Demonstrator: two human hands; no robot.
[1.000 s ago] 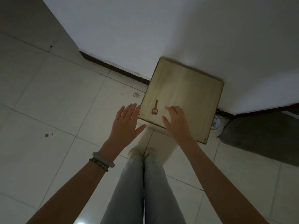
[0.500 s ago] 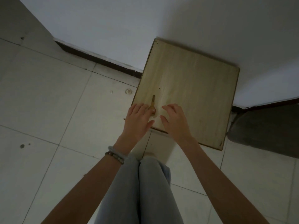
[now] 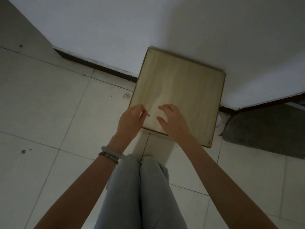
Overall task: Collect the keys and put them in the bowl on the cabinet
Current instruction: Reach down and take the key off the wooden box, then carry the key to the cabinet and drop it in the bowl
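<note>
A square light-wood cabinet top (image 3: pixel 181 90) stands against the white wall. My left hand (image 3: pixel 131 120) rests at its near left corner with the fingers pinched on a small key (image 3: pixel 147 115), of which only the tip shows past my fingers. My right hand (image 3: pixel 171 120) lies just to the right on the wood, fingers spread and curved, holding nothing. No bowl is in view.
Pale floor tiles (image 3: pixel 49 113) spread to the left and below. A dark skirting strip (image 3: pixel 95 66) runs along the wall. A grey mat (image 3: pixel 267 133) lies on the floor to the right of the cabinet. My legs in light jeans (image 3: pixel 143 192) stand just before the cabinet.
My left hand moved right onto the cabinet top and closed on the key, which lay free on the wood a second ago. The camera came closer to the cabinet.
</note>
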